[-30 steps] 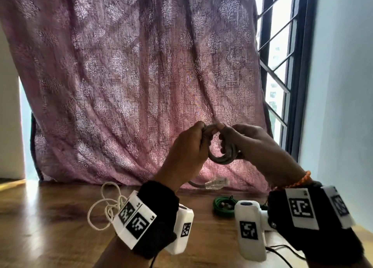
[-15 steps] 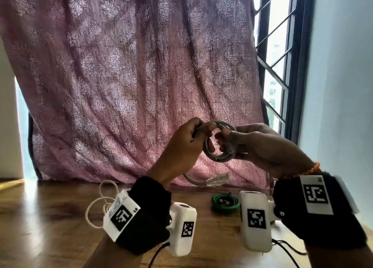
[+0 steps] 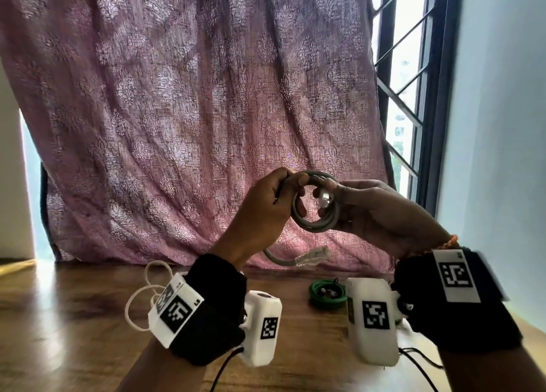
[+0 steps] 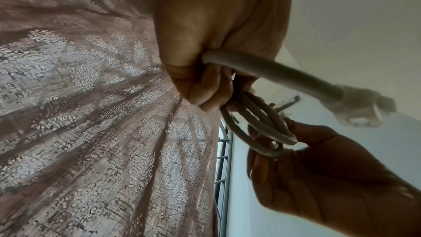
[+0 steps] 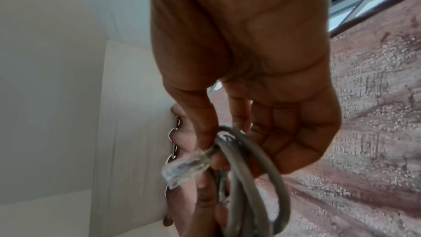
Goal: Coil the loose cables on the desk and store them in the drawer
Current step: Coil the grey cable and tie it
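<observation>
A grey network cable is wound into a small coil held up in front of the curtain. My left hand grips the coil's left side, fingers curled round it. My right hand pinches the right side and one clear plug, also seen close up as the plug. The cable's other end hangs below my left hand with a second clear plug, blurred in the left wrist view. A coiled green cable and a loose white cord lie on the wooden desk.
A pink patterned curtain hangs behind the desk. A barred window and a pale wall stand at the right. Thin black wires from the wrist cameras trail over the desk's near edge. No drawer is in view.
Both hands have turned the grey coil so its ring faces me, and it has opened wider. The right hand now holds one plug inside the ring. The hanging end stays below.
</observation>
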`<state>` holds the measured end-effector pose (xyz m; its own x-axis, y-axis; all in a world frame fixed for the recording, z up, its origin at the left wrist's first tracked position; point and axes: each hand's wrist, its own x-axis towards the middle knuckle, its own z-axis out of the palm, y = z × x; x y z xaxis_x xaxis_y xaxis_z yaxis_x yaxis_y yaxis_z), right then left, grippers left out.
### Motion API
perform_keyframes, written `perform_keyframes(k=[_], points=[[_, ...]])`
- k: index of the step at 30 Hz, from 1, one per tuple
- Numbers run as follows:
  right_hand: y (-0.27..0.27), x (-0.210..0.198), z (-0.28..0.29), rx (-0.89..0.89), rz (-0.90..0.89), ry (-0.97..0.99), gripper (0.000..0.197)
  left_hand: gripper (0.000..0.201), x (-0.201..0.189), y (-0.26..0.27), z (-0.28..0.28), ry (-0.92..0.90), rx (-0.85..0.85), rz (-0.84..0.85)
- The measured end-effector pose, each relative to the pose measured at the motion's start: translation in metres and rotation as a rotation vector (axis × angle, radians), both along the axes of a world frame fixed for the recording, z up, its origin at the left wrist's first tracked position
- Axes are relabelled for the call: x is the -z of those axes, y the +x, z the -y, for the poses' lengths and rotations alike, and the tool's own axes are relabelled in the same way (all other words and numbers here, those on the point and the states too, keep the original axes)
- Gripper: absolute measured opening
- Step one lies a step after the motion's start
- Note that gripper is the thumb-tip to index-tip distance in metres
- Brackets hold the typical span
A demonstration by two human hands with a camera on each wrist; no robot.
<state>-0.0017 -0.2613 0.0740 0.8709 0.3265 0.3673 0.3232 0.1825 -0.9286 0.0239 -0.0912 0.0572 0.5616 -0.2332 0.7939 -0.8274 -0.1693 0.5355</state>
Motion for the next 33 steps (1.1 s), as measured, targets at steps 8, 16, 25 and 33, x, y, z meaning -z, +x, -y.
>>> perform_keyframes(k=[8, 16, 25, 33], points=[[0.006, 0.003, -0.003, -0.123, -0.125, 0.038, 0.021, 0.025, 0.001, 0.004, -0.003, 0.062, -0.015, 0.055], [0.01, 0.004, -0.01, -0.165, -0.202, 0.046, 0.038, 0.026, 0.004, 0.007, -0.003, 0.157, -0.114, 0.173], [0.011, 0.009, -0.014, -0.368, -0.159, 0.203, 0.034, 0.024, 0.002, 0.009, -0.009, 0.088, -0.132, 0.223], [0.009, 0.006, -0.02, -0.313, -0.092, 0.32, 0.026, 0.025, 0.006, 0.013, 0.001, -0.014, -0.033, 0.124]])
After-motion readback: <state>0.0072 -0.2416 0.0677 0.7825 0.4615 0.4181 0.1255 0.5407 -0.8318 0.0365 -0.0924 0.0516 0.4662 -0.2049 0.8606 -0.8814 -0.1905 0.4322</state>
